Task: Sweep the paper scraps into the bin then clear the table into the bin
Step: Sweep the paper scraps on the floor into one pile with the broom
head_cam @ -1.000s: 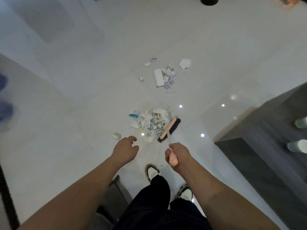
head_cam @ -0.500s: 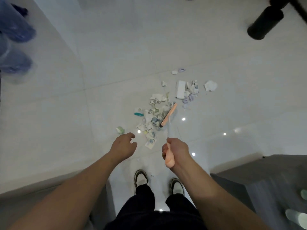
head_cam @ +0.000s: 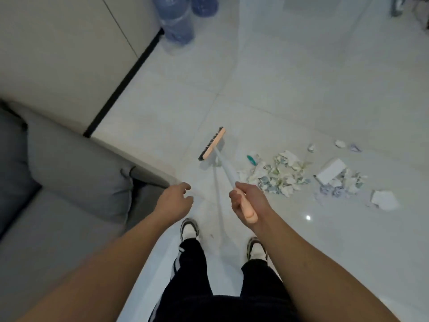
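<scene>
The broom [head_cam: 211, 144] head now lies left of the paper scraps [head_cam: 279, 175], no longer among them; the right hand [head_cam: 249, 202] grasps its handle, the left hand [head_cam: 175, 202] hangs loose and empty; no bin is visible.

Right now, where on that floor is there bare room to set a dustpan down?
Bare tile lies between the broom head, the black wall strip and the water bottles, and beyond the paper scraps. It is crowded right of the broom, from the teal scrap to the white box.
</scene>
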`<state>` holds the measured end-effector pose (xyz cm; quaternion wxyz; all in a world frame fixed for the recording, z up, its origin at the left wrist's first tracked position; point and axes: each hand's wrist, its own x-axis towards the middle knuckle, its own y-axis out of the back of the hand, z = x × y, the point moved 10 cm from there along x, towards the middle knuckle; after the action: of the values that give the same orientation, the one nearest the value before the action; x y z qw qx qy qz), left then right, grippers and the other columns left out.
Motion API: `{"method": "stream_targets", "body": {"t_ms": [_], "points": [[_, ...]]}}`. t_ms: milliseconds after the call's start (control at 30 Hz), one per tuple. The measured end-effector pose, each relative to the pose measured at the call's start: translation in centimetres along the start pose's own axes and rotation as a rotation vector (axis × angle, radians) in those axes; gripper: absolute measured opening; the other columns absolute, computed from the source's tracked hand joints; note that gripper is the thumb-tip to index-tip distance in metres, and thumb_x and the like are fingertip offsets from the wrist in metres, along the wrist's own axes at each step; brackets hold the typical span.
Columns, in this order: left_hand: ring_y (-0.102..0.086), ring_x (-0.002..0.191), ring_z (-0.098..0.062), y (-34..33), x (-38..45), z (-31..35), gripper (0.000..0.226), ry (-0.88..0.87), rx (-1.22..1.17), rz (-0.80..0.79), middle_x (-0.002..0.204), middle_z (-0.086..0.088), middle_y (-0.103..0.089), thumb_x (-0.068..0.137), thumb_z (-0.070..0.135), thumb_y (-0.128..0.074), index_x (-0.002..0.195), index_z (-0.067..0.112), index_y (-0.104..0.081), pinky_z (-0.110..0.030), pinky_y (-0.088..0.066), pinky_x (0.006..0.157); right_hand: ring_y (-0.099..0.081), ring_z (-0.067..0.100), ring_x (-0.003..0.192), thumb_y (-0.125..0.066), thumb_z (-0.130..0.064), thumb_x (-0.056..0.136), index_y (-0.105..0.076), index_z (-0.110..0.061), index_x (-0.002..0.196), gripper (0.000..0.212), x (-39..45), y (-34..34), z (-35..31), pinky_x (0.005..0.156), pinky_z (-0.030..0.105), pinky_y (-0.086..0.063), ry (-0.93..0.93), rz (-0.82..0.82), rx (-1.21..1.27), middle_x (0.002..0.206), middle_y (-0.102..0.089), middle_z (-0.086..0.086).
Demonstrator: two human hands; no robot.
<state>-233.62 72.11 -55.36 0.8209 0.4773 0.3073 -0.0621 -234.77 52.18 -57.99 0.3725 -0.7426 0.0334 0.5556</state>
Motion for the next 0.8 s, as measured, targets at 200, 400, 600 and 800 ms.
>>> {"method": "stream_targets", "body": {"t_ms": [200,400,600,800], "points": [[-0.056,0.111,-0.022,-4.8,-8.9,-4.9,0.042,0.175,-0.061,0.029,0.129,-0.004,-0.057,0.092,0.029,-0.056,0.133,0.022,-0.054,-0.034,-0.046,0.096,-0.043,0.01,0.034,-0.046,-0.003,0.101,-0.041,-0.011,0.099,0.01,1.2,6.7,0.8,0.031,0.016,-0.042,-0.051,0.103,-0.071,0.068,-0.036,0.005],[-0.054,0.11,-0.021,-7.1,-11.9,-6.8,0.041,0.205,-0.096,0.06,0.128,-0.004,-0.055,0.093,0.028,-0.054,0.133,0.021,-0.052,-0.033,-0.046,0.092,-0.05,0.014,0.03,-0.058,0.001,0.094,-0.054,0.0,0.098,0.006,-2.9,14.6,-0.8,0.033,0.017,-0.043,0.144,0.427,-0.269,0.067,-0.049,0.011],[-0.054,0.108,-0.021,-8.5,-13.5,-8.0,0.041,0.109,-0.101,0.058,0.126,-0.004,-0.055,0.092,0.027,-0.054,0.133,0.02,-0.052,-0.029,-0.044,0.085,-0.045,0.016,0.034,-0.058,0.003,0.093,-0.057,-0.004,0.107,0.016,-7.0,17.3,1.7,0.033,0.016,-0.035,0.216,0.579,-0.404,0.068,-0.047,0.01],[-0.055,0.102,-0.02,-9.2,-15.5,-10.9,0.042,0.086,-0.111,0.034,0.128,-0.005,-0.055,0.092,0.027,-0.054,0.133,0.02,-0.052,-0.028,-0.043,0.08,-0.042,0.01,0.031,-0.056,-0.009,0.098,-0.05,0.0,0.105,0.013,-8.6,14.3,10.6,0.028,0.017,-0.034,0.042,0.302,-0.436,0.063,-0.045,0.009]]}}
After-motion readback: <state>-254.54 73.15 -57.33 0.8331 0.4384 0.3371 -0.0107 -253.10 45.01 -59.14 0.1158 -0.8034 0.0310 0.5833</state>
